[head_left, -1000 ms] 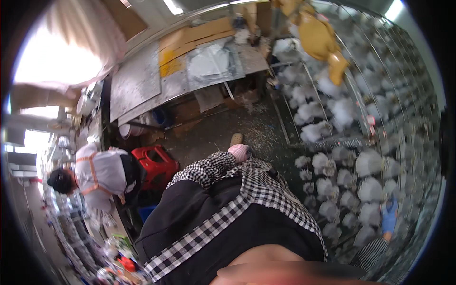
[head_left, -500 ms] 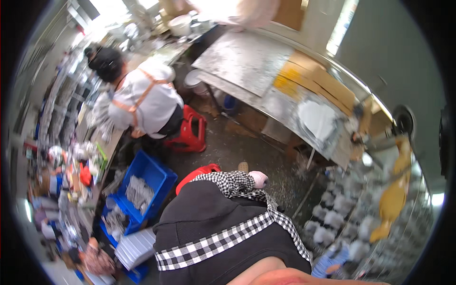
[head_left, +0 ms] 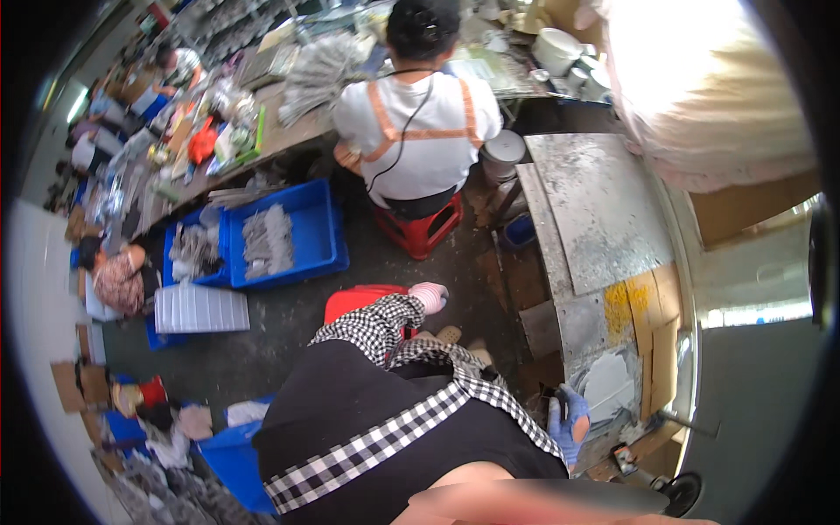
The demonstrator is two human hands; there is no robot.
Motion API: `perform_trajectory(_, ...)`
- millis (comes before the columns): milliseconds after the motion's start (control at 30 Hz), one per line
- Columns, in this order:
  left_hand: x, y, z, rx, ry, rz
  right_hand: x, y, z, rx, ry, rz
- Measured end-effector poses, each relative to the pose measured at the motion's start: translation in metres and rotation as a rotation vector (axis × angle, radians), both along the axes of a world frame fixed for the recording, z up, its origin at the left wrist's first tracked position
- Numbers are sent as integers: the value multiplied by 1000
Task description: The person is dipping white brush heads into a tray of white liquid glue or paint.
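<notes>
My left hand (head_left: 429,297), in a pink-and-white striped glove below a checked sleeve, is beside the red stool (head_left: 360,302). Its fingers are too small and bunched to read, and I see nothing sticking out of it. My right hand (head_left: 570,423), in a blue glove with a bare patch, is raised at the near end of the worktable (head_left: 604,219). Its thumb and fingers stand apart, with no object visible between them. Close beside this hand, a white sheet-like piece (head_left: 608,385) lies on the grey-smeared tabletop.
Ahead, a co-worker (head_left: 420,114) sits on another red stool (head_left: 424,229) at a long bench. Blue crates (head_left: 315,236) with grey pieces stand on the left floor, near a pale ribbed bin (head_left: 203,308). A blue container (head_left: 236,464) is at lower left. Cardboard (head_left: 665,350) edges the worktable.
My view has swung round to the right, so the worktable is now nearer and upright at my right. My right hand has come up beside the table's near end, away from the grey rows of pieces.
</notes>
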State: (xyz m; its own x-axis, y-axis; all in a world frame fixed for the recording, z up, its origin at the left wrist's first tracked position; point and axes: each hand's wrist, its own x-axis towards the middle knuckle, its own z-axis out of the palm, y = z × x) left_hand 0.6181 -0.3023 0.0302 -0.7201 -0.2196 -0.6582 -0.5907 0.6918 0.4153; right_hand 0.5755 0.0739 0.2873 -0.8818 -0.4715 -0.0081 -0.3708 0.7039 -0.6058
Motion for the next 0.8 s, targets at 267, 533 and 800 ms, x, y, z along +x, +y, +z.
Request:
perform_trajectory(267, 138, 0, -44, 40, -33, 494, -149, -104, -31, 25, 48, 654)
perform_trajectory(533, 241, 87, -56, -87, -37, 1008, -208, -278, -41, 7, 164, 1230)
perform_trajectory(800, 255, 102, -61, 84, -163, 1415, -126, -441, -38, -115, 183, 1639)
